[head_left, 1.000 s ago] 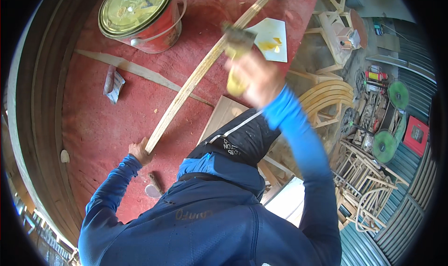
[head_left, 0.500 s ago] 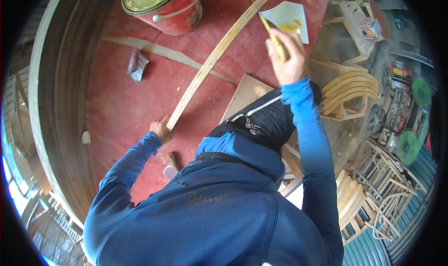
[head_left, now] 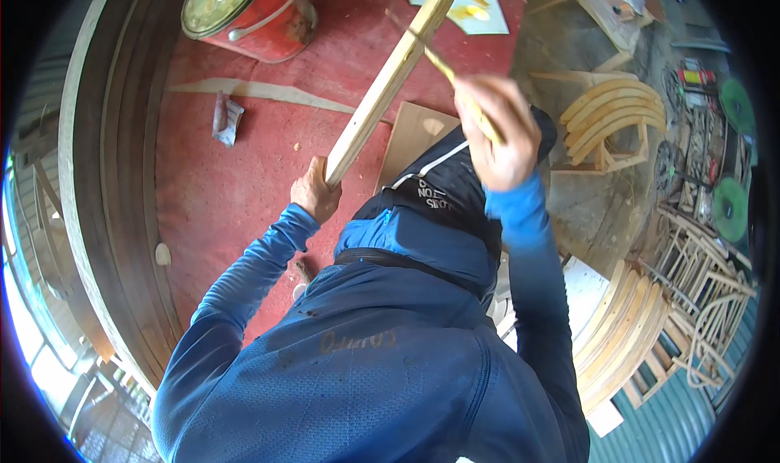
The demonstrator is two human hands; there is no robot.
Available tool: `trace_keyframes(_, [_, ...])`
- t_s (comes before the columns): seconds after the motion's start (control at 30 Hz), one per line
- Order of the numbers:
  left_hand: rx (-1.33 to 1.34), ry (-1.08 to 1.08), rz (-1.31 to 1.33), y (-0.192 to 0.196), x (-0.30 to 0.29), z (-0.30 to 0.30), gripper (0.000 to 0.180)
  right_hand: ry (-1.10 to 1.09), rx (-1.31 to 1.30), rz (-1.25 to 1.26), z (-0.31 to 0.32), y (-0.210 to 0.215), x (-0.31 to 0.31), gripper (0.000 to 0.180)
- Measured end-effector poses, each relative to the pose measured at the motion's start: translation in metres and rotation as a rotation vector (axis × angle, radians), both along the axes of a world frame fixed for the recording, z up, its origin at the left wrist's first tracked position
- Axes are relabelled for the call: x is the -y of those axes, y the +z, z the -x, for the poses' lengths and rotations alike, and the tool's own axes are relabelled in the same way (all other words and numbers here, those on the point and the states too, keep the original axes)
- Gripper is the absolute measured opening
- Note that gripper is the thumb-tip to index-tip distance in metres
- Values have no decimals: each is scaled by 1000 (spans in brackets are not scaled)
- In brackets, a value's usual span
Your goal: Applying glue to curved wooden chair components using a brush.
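Note:
My left hand grips the near end of a long pale wooden slat, which rises tilted up and to the right and runs out of the top of the picture. My right hand is closed on the yellow handle of a brush; the handle slants toward the slat and its far tip lies against the slat's face. My blue sleeves and a dark knee fill the lower middle.
A red paint can with a pale lid stands at the top left on the red floor. A white sheet with yellow smears lies beyond the slat. Curved wooden pieces are stacked at right, a big curved wooden rim at left.
The slat's near end has been lifted closer to me with my left hand. My right hand has come down from the white sheet toward the slat with the brush.

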State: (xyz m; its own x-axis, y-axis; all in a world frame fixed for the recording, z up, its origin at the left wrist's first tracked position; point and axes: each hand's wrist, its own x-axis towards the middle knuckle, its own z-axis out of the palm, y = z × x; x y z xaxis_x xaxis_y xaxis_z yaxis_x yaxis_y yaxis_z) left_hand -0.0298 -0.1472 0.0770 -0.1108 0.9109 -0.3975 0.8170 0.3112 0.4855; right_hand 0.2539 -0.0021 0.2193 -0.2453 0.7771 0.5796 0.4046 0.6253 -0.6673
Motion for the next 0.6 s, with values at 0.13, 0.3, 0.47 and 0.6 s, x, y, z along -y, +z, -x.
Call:
trace_keyframes(0.13, [111,-12,-42,10,-23,-27,39,-100,136,-154,-27,-3,-44,30])
trace_keyframes(0.3, [243,56,18,17,-23,-47,41,-52,180,-152,-52,1,-60,33])
trace_keyframes(0.47, [270,77,-2,32,-22,-62,40,99,357,-24,-49,6,-10,33])
trace_keyframes(0.6, [329,99,12,32,-21,-63,39,208,419,-21,-49,23,41,34])
